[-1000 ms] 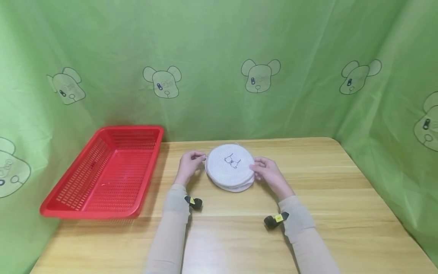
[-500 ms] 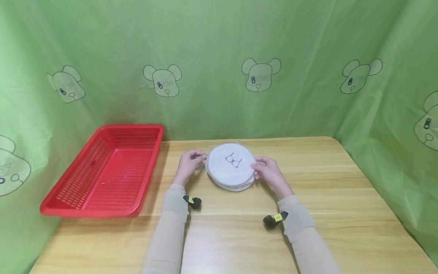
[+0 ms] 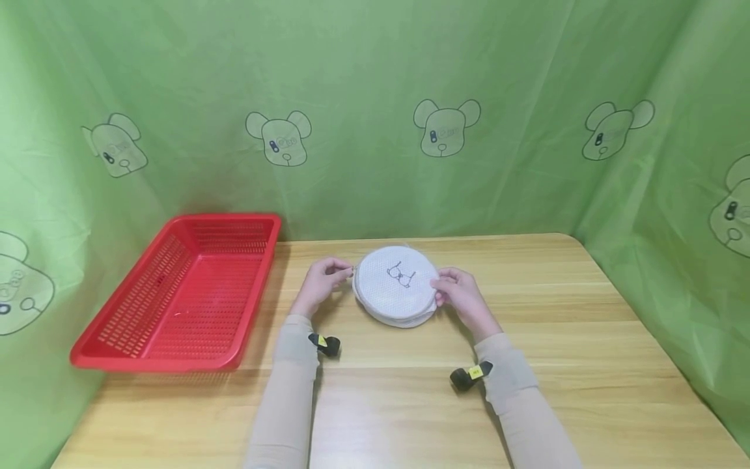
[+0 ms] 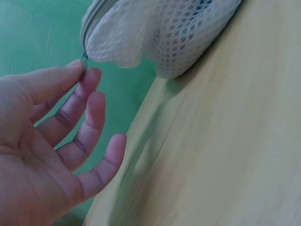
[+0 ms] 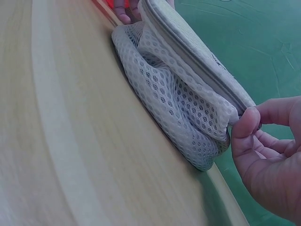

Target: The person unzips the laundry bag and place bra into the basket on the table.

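A round white mesh laundry bag [image 3: 395, 296] sits collapsed on the table, with a dark line drawing on its flat top. Around the rim of that top runs a zipper [image 5: 197, 59], seen closed along the stretch facing the right wrist view. My left hand [image 4: 56, 122] pinches the small zipper pull [image 4: 84, 57] between thumb and forefinger, its other fingers loosely bent. On the opposite side, my right hand [image 5: 268, 146] pinches the rim between thumb and fingers. Below the rim the mesh side hangs in soft folds onto the wood.
To the left stands a red plastic basket [image 3: 249, 312] with slotted walls and nothing seen inside. The wooden table [image 3: 556, 339] reaches back to a green curtain [image 3: 363, 176] printed with bear-like heads, which also hangs along both sides.
The bag has shifted slightly to the right, its top turning a little. My left wrist has moved slightly left while its pinch on the zipper pull stays. The right hand is nearly still.
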`<state>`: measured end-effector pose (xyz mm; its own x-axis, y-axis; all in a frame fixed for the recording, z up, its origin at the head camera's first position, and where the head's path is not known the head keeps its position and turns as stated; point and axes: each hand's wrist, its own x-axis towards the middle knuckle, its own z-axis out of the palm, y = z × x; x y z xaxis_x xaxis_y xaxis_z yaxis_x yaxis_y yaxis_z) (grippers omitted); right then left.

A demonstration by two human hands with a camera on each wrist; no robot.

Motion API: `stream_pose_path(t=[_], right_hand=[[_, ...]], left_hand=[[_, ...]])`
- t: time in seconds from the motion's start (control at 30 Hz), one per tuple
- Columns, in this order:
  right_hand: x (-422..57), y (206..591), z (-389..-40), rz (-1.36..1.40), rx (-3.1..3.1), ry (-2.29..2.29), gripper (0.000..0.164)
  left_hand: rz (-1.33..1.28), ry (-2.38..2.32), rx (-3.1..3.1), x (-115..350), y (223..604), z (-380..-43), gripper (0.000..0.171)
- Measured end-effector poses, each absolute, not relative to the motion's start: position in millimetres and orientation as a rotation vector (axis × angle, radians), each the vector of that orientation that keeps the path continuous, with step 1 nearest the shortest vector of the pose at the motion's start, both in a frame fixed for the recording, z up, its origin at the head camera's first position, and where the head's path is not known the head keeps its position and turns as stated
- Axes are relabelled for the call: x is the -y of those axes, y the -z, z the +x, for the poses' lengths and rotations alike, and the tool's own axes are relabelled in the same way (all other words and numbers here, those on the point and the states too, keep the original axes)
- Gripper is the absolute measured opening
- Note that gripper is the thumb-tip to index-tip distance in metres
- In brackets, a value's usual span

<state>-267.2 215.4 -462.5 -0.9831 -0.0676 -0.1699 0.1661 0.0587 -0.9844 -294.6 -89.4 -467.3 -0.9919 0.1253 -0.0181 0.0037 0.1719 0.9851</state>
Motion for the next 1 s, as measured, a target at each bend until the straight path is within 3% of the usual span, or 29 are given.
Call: stream_pose_path(t=[1.0], right_hand=[[-214, 463, -268, 0.148, -2.148, 2.068, 0.038]], left_hand=[[0.285, -1.778, -2.309, 106, 466, -290, 0.019]])
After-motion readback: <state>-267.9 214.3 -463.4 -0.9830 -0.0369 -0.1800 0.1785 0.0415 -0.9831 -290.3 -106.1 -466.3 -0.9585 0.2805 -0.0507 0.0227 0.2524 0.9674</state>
